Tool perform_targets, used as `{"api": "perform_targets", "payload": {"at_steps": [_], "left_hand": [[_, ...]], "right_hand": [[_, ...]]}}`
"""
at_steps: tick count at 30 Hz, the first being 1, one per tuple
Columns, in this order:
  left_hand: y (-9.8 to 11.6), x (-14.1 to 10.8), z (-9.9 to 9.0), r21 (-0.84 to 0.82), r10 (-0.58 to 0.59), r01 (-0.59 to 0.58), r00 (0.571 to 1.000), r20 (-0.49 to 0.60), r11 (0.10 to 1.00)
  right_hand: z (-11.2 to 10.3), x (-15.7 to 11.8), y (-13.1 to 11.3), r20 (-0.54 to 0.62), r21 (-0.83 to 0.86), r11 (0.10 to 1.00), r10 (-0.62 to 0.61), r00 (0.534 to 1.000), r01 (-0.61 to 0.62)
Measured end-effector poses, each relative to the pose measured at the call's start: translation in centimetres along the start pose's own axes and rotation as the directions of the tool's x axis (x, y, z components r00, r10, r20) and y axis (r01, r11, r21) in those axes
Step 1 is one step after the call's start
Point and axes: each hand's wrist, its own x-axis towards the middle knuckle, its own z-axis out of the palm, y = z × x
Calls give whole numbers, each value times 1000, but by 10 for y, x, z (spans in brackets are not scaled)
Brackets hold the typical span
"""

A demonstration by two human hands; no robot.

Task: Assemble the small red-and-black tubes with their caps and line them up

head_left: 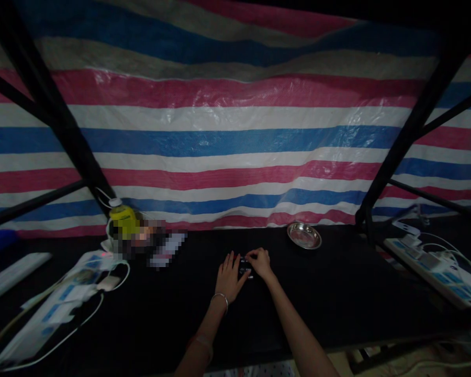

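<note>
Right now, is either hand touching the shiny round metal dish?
No, the shiny round metal dish rests on the black tabletop, apart from both the left hand and the right hand.

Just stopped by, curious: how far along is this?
Small dark pieces already lie grouped on the black table. The left hand lies flat beside them; the right hand seems to pinch at their far edge. Nothing visible shows what is left; the metal dish sits untouched.
</note>
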Motion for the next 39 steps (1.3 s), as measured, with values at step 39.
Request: {"api": "perform_targets", "payload": {"at_steps": [39], "left_hand": [[1,-2,-11,-124,-40,22,989,-143,992]], "right_hand": [[-73,19,-20,69,474,870,-193,979,138]]}}
